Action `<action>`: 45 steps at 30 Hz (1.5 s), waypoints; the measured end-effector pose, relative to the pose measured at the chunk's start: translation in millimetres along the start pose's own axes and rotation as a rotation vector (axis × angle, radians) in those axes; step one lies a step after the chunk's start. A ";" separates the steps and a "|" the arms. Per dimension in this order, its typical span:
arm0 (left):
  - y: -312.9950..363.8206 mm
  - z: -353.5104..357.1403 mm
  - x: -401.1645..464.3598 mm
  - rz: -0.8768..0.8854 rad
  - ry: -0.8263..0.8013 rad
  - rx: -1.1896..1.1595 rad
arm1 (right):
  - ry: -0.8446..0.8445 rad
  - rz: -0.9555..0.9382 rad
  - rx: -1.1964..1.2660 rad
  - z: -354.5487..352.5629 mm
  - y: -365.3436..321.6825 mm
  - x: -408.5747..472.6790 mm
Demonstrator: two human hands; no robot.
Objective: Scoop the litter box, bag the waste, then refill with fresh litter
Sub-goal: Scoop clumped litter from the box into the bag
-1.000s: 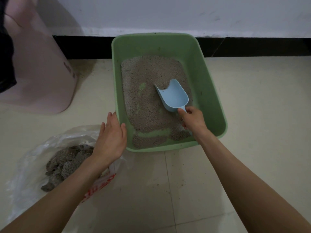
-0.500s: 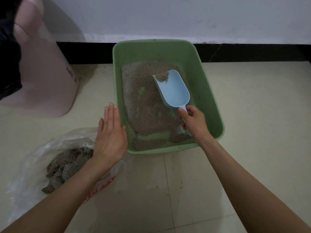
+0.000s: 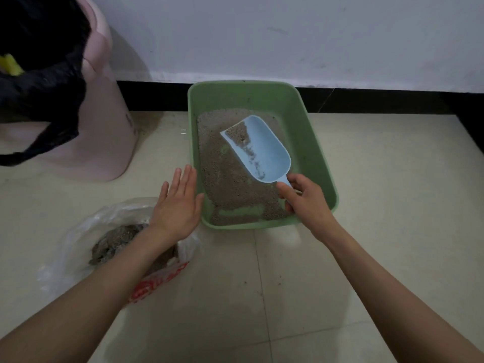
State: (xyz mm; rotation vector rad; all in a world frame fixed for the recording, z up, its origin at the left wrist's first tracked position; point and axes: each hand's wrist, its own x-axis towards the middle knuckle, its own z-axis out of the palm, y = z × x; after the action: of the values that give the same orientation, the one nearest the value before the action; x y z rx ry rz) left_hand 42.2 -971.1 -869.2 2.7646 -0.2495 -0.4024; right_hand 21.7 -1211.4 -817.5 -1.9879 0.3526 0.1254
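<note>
Fingers of the right hand (image 3: 305,199) clamp the blue scoop (image 3: 259,149) over the green litter box (image 3: 314,153); left hand (image 3: 178,205) flat, fingers together, beside its left wall. Keep the scoop level while carrying left to the plastic bag (image 3: 78,237).

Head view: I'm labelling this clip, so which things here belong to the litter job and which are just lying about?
Part of the job:
- green litter box with litter
- blue scoop, gripped by the right hand
- clear plastic bag holding scooped clumps
- left hand, flat beside the box

Lying about:
- pink bin
- black bag lining it
</note>
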 end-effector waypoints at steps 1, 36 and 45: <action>-4.9 -1.7 -7.3 0.018 0.009 -0.013 | -0.029 -0.012 -0.020 0.5 -2.9 -7.4; -60.6 -16.3 -91.1 -0.027 0.202 -0.275 | -0.123 0.086 -0.367 -35.6 -73.3 -23.3; 12.6 -9.2 -3.5 0.031 0.023 -0.007 | -0.052 0.091 -1.412 -72.9 -60.7 22.3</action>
State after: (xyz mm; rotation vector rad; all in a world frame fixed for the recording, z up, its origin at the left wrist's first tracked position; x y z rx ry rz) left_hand 40.1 -979.3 -855.6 2.7528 -0.2840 -0.3623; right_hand 56.1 -1257.4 -738.7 -3.3410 0.3449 0.6128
